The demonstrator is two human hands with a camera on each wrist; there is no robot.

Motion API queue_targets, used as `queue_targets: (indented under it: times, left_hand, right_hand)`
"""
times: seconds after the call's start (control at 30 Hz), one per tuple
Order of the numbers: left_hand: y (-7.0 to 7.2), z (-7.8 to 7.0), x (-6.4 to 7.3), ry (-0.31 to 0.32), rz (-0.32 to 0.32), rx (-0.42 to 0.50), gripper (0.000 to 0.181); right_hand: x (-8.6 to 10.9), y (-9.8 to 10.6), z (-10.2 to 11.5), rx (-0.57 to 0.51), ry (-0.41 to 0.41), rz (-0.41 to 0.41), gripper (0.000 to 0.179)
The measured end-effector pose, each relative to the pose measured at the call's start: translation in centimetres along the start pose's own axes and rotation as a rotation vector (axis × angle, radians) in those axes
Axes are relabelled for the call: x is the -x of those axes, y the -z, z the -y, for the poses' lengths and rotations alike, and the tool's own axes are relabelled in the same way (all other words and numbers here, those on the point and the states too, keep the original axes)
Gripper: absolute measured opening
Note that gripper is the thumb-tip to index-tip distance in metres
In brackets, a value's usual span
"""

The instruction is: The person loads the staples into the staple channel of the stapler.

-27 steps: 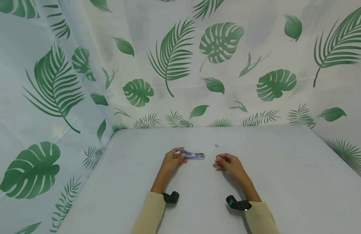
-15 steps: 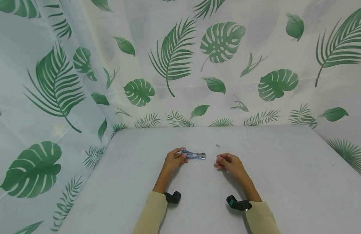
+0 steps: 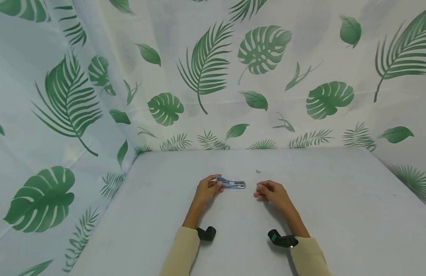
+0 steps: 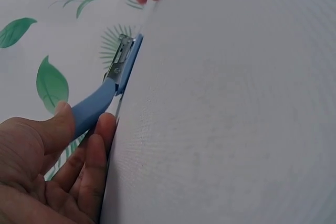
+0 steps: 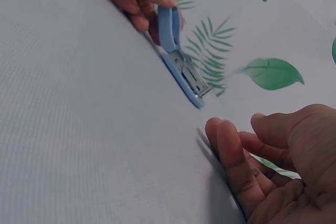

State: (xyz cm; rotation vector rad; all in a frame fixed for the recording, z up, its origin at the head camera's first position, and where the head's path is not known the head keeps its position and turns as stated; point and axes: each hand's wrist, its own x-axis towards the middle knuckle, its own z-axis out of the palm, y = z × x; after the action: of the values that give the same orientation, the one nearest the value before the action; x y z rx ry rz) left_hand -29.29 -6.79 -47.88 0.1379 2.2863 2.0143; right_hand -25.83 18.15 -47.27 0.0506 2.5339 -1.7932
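Note:
A small blue stapler with a metal magazine lies near the middle of the white table. My left hand pinches its handle end between thumb and fingers, and the stapler's front points right. In the left wrist view the blue handle slopes up from the base, with the thumb on top of it. To the right of the stapler, my right hand rests on the table with fingers loosely bent. Between its thumb and fingertips nothing is held. A tiny shiny piece, perhaps staples, lies behind the right hand.
The white table meets a pale leaf-printed curtain at the back. More of this cloth hangs along the left and right sides. Both wrists carry black camera mounts.
My left hand and the stapler have shifted slightly right, closer to the right hand. The whole head view has drifted a little; the right hand keeps its place.

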Motion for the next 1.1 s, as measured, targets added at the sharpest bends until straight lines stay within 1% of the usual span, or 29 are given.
queue_targets:
  times: [0.23, 0.33, 0.4, 0.47, 0.57, 0.63, 0.67, 0.73, 0.8, 0.87, 0.97, 1.03, 1.1]
  left_hand:
    - [-0.1, -0.1, 0.2, -0.023, -0.011, -0.062, 0.036]
    - [-0.1, -0.1, 0.4, -0.031, -0.008, -0.085, 0.036]
    - [-0.2, -0.2, 0.5, -0.028, -0.009, -0.089, 0.035]
    - [-0.1, -0.3, 0.6, -0.04, -0.009, -0.078, 0.034]
    - [-0.2, -1.5, 1.4, -0.046, -0.01, -0.072, 0.032]
    - [-0.2, -1.5, 1.4, -0.048, -0.013, -0.074, 0.032]
    - [-0.3, -1.4, 1.4, -0.049, -0.013, -0.079, 0.032]
    - [-0.4, -1.1, 1.3, -0.047, -0.016, -0.097, 0.032]
    - [-0.4, -0.3, 0.8, -0.041, -0.018, -0.11, 0.032]
    - [-0.3, -0.3, 0.7, -0.043, -0.016, -0.122, 0.032]
    - [-0.2, -0.3, 0.6, -0.046, -0.015, -0.134, 0.032]
    - [-0.2, -0.3, 0.4, -0.044, -0.011, -0.139, 0.032]
    - [-0.1, -0.2, 0.2, -0.037, -0.004, -0.144, 0.032]
  right_hand:
    - [-0.6, -0.1, 0.1, -0.006, -0.048, 0.005, 0.031]
    - [-0.9, -0.1, 0.2, -0.007, -0.066, -0.007, 0.03]
    - [-1.3, -0.1, 0.3, -0.005, -0.072, -0.03, 0.03]
    - [-1.9, -0.1, 0.3, -0.007, -0.07, -0.066, 0.03]
    - [-2.9, 0.2, 0.2, -0.021, -0.048, -0.118, 0.033]
    - [-3.5, 0.4, 0.1, -0.033, -0.031, -0.141, 0.035]
    - [-3.8, 0.5, 0.0, -0.034, -0.022, -0.139, 0.037]
    - [-4.3, 0.7, -0.3, -0.012, -0.01, -0.124, 0.042]
    - [-4.9, 0.9, -0.5, 0.04, 0.017, -0.08, 0.047]
    - [-5.5, 1.1, -0.7, 0.099, 0.035, -0.019, 0.053]
    - [-6.2, 1.3, -0.5, 0.189, 0.055, 0.068, 0.056]
    - [-6.6, 1.3, -0.4, 0.238, 0.059, 0.102, 0.056]
    - [-6.9, 1.3, -0.3, 0.29, 0.071, 0.114, 0.054]
